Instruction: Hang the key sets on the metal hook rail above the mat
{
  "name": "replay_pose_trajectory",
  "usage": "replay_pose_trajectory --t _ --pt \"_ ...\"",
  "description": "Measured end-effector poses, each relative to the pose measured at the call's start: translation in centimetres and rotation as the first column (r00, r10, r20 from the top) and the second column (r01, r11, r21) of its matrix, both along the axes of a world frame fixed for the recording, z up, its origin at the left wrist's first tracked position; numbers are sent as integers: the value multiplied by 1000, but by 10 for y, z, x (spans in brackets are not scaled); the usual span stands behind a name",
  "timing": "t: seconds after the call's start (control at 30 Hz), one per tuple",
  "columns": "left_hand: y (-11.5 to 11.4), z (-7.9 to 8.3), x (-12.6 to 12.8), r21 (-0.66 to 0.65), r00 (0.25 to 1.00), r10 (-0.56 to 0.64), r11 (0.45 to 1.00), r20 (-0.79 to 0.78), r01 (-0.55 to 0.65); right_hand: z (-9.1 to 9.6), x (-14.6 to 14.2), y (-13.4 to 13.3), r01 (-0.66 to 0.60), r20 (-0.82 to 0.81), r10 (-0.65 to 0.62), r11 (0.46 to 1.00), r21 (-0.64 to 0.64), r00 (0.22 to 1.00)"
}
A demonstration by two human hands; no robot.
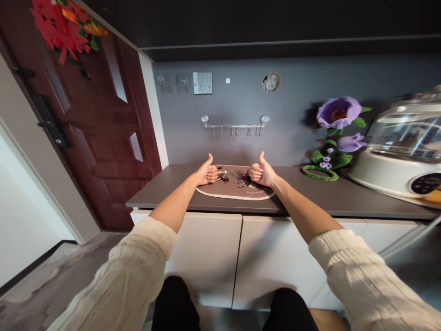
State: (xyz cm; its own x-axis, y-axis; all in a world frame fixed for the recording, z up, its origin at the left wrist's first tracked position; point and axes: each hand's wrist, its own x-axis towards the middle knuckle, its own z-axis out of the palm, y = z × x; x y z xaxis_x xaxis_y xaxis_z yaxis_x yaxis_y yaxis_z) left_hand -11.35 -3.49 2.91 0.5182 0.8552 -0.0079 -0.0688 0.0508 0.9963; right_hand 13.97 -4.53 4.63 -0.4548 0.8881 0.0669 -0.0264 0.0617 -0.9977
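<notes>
Both of my hands are raised in fists with the thumbs pointing up, over a brown oval mat (227, 189) with a pale rim. My left hand (206, 174) is above the mat's left side, closed, with nothing seen in it. Close by its knuckles lies a bunch of keys (224, 176). My right hand (262, 172) makes the same closed fist over the mat's right side. Beside its fingers is a second group of keys (242, 182), with something red among them, partly hidden by the hand.
A clear rail with hooks (234, 126) is fixed to the wall above the mat. Purple artificial flowers (339, 112) and a white appliance with a clear lid (396, 168) stand on the countertop (158, 186) to the right. A dark red door (99, 119) is at left.
</notes>
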Motion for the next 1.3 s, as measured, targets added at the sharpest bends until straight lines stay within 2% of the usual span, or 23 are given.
replay_pose_trajectory --t 0.17,0.27,0.37,0.43,0.5,0.57,0.63,0.73,0.83,0.93,1.07,1.17,1.3 --pt "3 8 -3 31 1000 30 999 1 -30 4 -6 4 -6 -34 6 1000 -1 999" --pt "9 13 -2 92 994 103 991 -26 -101 6 -12 8 -4 -55 4 1000 4 998" --pt "15 16 2 221 973 218 955 -72 -198 7 -21 12 27 -84 -23 998 49 996" --pt "20 17 6 353 935 345 888 -88 -294 8 -29 16 81 -131 -69 993 89 989" --pt "25 17 11 496 870 485 779 -90 -383 8 -39 21 148 -176 -125 981 124 976" --pt "29 15 16 609 810 578 679 -100 -410 7 -48 26 212 -216 -177 966 150 960" --pt "33 11 21 681 761 635 616 -133 -396 5 -57 31 265 -241 -222 950 164 945" --pt "38 3 25 754 674 707 559 -215 -346 -1 -65 38 374 -216 -334 910 181 918" --pt "43 -3 22 837 627 710 522 -320 -163 -11 -66 43 447 -68 -447 850 279 892" --pt "46 -4 15 845 612 665 534 -428 12 -19 -64 47 407 115 -513 780 475 850" --pt "45 -3 9 782 602 582 612 -547 119 -23 -64 48 267 275 -592 665 698 757" --pt "43 -4 8 755 590 549 634 -592 167 -23 -67 45 180 342 -622 622 762 704" --pt "42 -3 8 756 564 558 624 -609 199 -24 -70 43 130 367 -632 599 790 682"
